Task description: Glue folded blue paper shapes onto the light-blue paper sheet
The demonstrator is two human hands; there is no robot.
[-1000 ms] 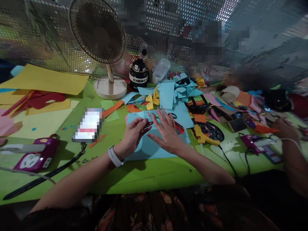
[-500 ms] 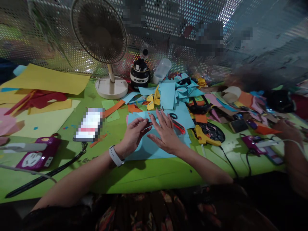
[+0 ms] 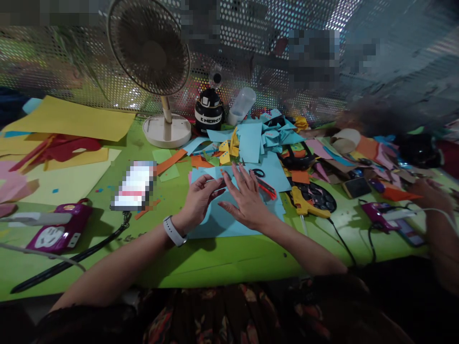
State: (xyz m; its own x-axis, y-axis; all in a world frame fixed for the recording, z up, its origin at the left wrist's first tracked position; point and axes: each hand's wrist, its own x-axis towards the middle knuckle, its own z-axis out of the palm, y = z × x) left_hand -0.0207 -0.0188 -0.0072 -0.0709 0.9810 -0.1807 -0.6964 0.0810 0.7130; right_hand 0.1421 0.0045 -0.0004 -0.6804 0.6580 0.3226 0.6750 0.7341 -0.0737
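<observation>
Over sheets of light blue paper [image 3: 229, 224], my left hand [image 3: 201, 196], with a pale wristband, has thumb and index finger pinched together. What sits in the pinch, if anything, is too small to make out. Just behind those fingertips lies a blue paper piece [image 3: 214, 172] with small orange marks. My right hand [image 3: 245, 198] is open, palm down, fingers spread, close beside the left fingertips. Right of it rest a black loop handle [image 3: 258, 172], like that of scissors, and a red tool [image 3: 267, 190], partly covered by the hand.
A yellow glue gun [image 3: 304, 206] lies on the right. A phone [image 3: 133, 186] and a purple power strip [image 3: 59, 229] are on the left. Behind stand a fan [image 3: 167, 129], a black bottle [image 3: 208, 112] and cut blue paper [image 3: 249, 141]. Another person's hand [image 3: 430, 193] is far right.
Both hands stay almost in place; their fingers shift only slightly. The whole view has moved a little. Nothing is visibly picked up or let go.
</observation>
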